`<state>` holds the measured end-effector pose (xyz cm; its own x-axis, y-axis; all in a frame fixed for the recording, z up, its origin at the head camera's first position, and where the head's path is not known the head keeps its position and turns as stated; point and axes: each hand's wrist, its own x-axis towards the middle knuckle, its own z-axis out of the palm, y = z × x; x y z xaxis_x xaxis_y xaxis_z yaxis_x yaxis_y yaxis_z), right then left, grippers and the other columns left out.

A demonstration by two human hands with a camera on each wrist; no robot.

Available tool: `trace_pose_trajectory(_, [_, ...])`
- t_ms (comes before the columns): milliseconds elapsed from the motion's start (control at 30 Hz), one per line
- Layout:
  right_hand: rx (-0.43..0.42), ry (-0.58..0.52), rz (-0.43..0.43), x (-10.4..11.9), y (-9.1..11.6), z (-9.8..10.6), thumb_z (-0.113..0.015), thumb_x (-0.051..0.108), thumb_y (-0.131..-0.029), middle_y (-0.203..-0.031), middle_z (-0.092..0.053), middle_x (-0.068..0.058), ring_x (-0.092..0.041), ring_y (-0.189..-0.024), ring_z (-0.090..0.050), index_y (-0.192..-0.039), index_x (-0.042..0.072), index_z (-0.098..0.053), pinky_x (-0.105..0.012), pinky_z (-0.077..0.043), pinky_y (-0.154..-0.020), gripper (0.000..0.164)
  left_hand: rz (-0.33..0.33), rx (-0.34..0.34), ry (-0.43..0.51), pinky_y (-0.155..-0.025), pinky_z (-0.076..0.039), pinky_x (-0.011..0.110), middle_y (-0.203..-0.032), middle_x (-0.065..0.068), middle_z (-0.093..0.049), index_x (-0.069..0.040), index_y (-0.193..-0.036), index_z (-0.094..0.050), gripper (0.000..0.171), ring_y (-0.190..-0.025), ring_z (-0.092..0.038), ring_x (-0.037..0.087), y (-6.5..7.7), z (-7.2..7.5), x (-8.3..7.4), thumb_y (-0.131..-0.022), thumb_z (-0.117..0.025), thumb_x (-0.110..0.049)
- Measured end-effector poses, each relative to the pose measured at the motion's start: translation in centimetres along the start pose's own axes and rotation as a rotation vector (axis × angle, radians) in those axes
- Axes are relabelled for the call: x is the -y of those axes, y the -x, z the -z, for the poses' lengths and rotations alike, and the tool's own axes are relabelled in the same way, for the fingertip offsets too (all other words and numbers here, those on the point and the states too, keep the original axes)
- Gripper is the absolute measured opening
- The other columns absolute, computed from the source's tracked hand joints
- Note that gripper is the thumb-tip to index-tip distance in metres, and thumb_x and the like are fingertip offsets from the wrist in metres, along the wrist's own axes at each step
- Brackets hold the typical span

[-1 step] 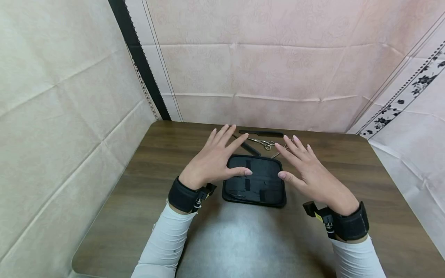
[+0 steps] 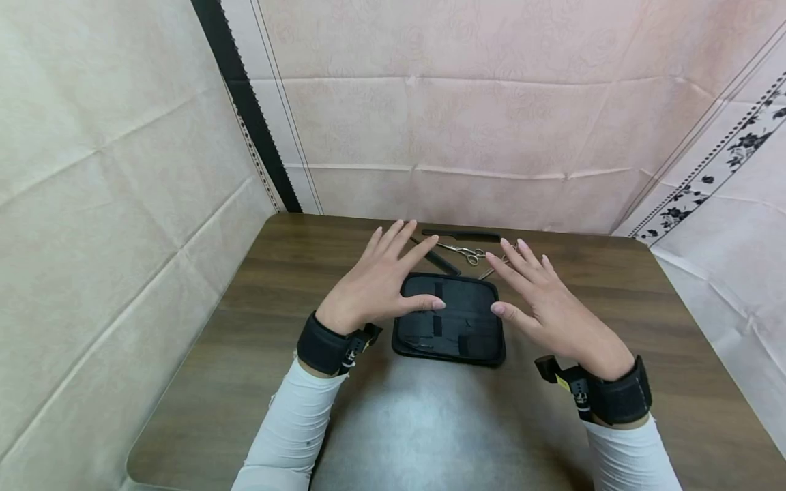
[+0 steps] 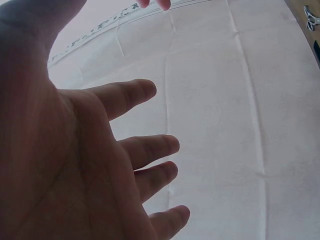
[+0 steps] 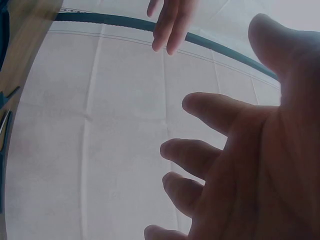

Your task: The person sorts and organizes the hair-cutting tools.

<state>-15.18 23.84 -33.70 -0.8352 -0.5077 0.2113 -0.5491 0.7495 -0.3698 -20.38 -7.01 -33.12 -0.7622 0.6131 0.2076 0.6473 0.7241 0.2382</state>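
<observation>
My left hand (image 2: 377,286) hovers with spread fingers over the left side of a black case (image 2: 463,300), its thumb overlapping the case in the head view. On the other side, my right hand (image 2: 549,314) is held up the same way, thumb near the case's right edge. Neither hand holds anything; both palms show bare in the wrist views. The case lies flat, with straps and pockets showing inside. Just beyond it are scissors (image 2: 471,256), a black comb (image 2: 482,236) and a dark long-handled tool (image 2: 443,263). A thin metal tool (image 2: 487,274) is partly hidden behind my right fingers.
The brown wooden table (image 2: 258,389) has rounded corners. Pale creased cloth (image 2: 479,123) hangs behind its back edge, with more cloth along the left and right sides. Black bands with small camera mounts circle both wrists.
</observation>
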Motion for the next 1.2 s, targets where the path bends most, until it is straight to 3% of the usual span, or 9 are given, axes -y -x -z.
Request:
trace_pose_trajectory(533, [-0.018,-0.041,-0.018,-0.3,0.6,0.7,-0.057,0.037,-0.107,-0.176,-0.008,-0.011,-0.036,-0.163,0.002,-0.167,0.028,-0.022,-0.07,0.0,-0.124,0.07,0.017,0.023,0.007,-0.13,-0.008,0.058,-0.173,0.016,-0.018,-0.026,-0.167,-0.025,0.098,-0.162,-0.013,0.035,0.3,-0.2,0.1,-0.09,-0.064,-0.073])
trace_pose_trajectory(967, [-0.034,-0.065,-0.023,-0.6,0.6,1.4,-0.057,0.032,-0.107,-0.175,-0.015,-0.012,-0.032,-0.163,-0.002,-0.167,0.025,-0.022,-0.065,-0.003,-0.127,0.07,0.041,0.135,0.007,-0.13,-0.009,0.057,-0.173,0.016,-0.017,-0.028,-0.168,-0.016,0.098,-0.162,-0.01,0.034,0.0,-0.3,0.6,-0.093,-0.071,-0.059])
trace_pose_trajectory(1200, [-0.016,-0.082,-0.029,-0.5,0.3,1.2,-0.058,0.033,-0.107,-0.175,-0.016,-0.01,-0.031,-0.163,-0.004,-0.167,0.027,-0.022,-0.063,-0.003,-0.128,0.07,0.043,0.159,0.03,-0.13,-0.009,0.056,-0.174,0.015,-0.016,-0.028,-0.168,-0.015,0.095,-0.163,-0.009,0.032,-0.2,-0.2,0.6,-0.096,-0.07,-0.054])
